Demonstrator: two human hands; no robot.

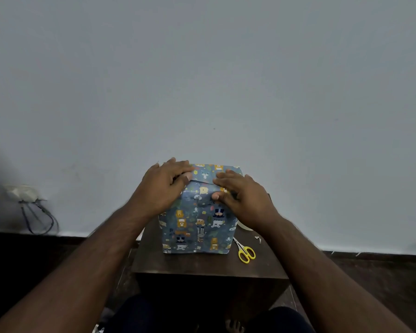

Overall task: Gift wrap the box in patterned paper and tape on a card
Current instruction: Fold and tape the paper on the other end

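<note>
A box (pixel 197 227) covered in blue paper with cartoon animals stands upright on a small dark wooden table (pixel 202 264). My left hand (pixel 165 186) lies over the box's top left edge, fingers spread flat and thumb pressing the paper near the seam. Over the top right edge lies my right hand (pixel 240 197), fingers flat on top and thumb pressed against the front face. A paper edge runs across the top between the two hands. No card is in view.
Yellow-handled scissors (pixel 245 252) lie on the table right of the box. A roll of tape (pixel 244 226) peeks out behind my right wrist. Small paper scraps (pixel 258 239) sit nearby. A wall socket with hanging cables (pixel 34 205) is at the left.
</note>
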